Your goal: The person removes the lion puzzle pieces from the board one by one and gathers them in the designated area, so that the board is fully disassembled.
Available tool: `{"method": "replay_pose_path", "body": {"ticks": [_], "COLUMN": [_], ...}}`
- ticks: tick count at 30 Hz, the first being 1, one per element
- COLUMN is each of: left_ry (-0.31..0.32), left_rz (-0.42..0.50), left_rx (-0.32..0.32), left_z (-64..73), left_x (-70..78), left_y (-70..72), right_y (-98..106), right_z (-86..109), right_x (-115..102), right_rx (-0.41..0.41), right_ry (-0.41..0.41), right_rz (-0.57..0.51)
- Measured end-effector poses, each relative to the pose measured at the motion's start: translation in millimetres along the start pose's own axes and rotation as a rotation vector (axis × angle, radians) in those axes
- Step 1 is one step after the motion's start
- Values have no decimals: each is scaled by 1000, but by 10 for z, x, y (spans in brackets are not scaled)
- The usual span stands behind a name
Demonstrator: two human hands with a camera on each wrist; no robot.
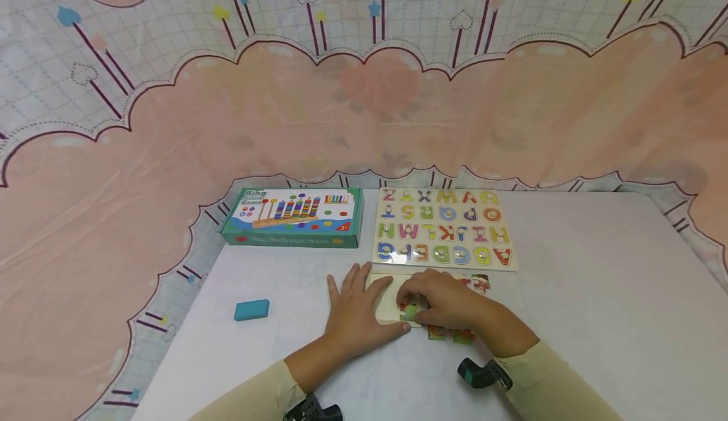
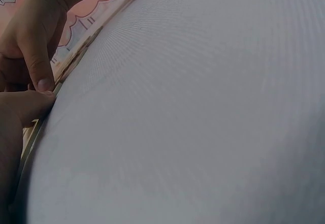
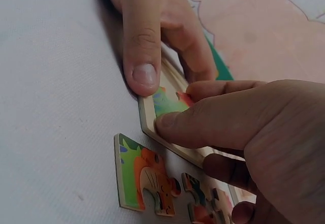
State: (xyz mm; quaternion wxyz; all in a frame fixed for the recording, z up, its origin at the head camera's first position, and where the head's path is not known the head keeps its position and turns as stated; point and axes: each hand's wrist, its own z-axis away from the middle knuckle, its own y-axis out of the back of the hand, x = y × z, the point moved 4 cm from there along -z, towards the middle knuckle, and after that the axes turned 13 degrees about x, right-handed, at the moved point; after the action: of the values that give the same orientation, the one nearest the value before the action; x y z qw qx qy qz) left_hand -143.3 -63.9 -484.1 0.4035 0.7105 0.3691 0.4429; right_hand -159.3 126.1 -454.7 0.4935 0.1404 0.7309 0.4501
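Note:
A shallow wooden puzzle tray [image 1: 387,307] lies between the hands. My left hand [image 1: 355,317] rests over its left end with fingers spread, the thumb [image 3: 144,56] at its near edge. My right hand [image 1: 449,301] pinches a jigsaw piece [image 1: 409,311], mostly green with some red, inside the tray; in the right wrist view the thumb lies on it and the fingers partly cover it. Just outside the near edge are loose jigsaw pieces, one with an orange animal face [image 3: 150,176]. In the left wrist view both thumbs nearly meet at the tray's edge.
Behind the tray lies an alphabet board [image 1: 446,228] with coloured letters. A green ring game box [image 1: 292,219] stands to its left. A blue block [image 1: 251,310] sits at left on the white table [image 1: 597,294]. Another picture piece [image 1: 481,282] shows beyond the right hand.

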Motion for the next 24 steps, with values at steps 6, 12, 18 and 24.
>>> {"method": "replay_pose_path", "body": {"ticks": [6, 12, 18, 24], "left_ry": [1, -5, -4, -7], "left_rz": [-8, -12, -10, -7], "left_rx": [3, 7, 5, 12], "left_z": [4, 7, 8, 2], "left_x": [1, -2, -1, 6], "left_y": [-9, -17, -22, -18], "right_y": [6, 13, 15, 43], "right_z": [22, 46, 53, 61], "right_x": [-3, -3, 24, 8], "right_rx": [-20, -18, -10, 3], "right_ry": [-31, -7, -25, -34], "right_rz": [-41, -120, -165, -192]}}
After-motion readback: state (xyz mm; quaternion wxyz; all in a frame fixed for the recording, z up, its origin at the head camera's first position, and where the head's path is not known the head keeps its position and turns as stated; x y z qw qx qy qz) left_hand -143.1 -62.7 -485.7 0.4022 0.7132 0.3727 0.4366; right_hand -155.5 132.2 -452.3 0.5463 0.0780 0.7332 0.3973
